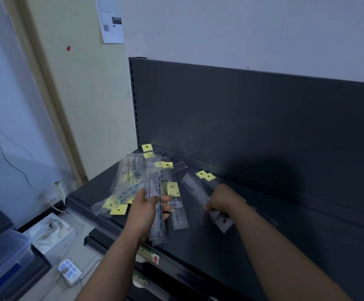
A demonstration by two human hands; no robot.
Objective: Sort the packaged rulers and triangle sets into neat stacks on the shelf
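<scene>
Sorting ruler packs, both hands loaded.

My left hand [148, 208] is curling round a bundle [156, 187] of rulers, holding it on edge so the lengths square up. My right hand [224, 199] is gripping a few packs [195, 187] low over the shelf [285, 224], tags pointing to 11 o'clock, probably to start a stack there. The unsorted pile [129, 181] is lying at 10 o'clock from my left hand.

1. Your pile of clear ruler packs [131, 181], yellow-tabbed, sprawls at the left end of the dark shelf [285, 235].
2. Your left hand [146, 209] grips a bundle [155, 185] of them; your right hand [222, 198] grips a blurred pack [195, 187].
</scene>
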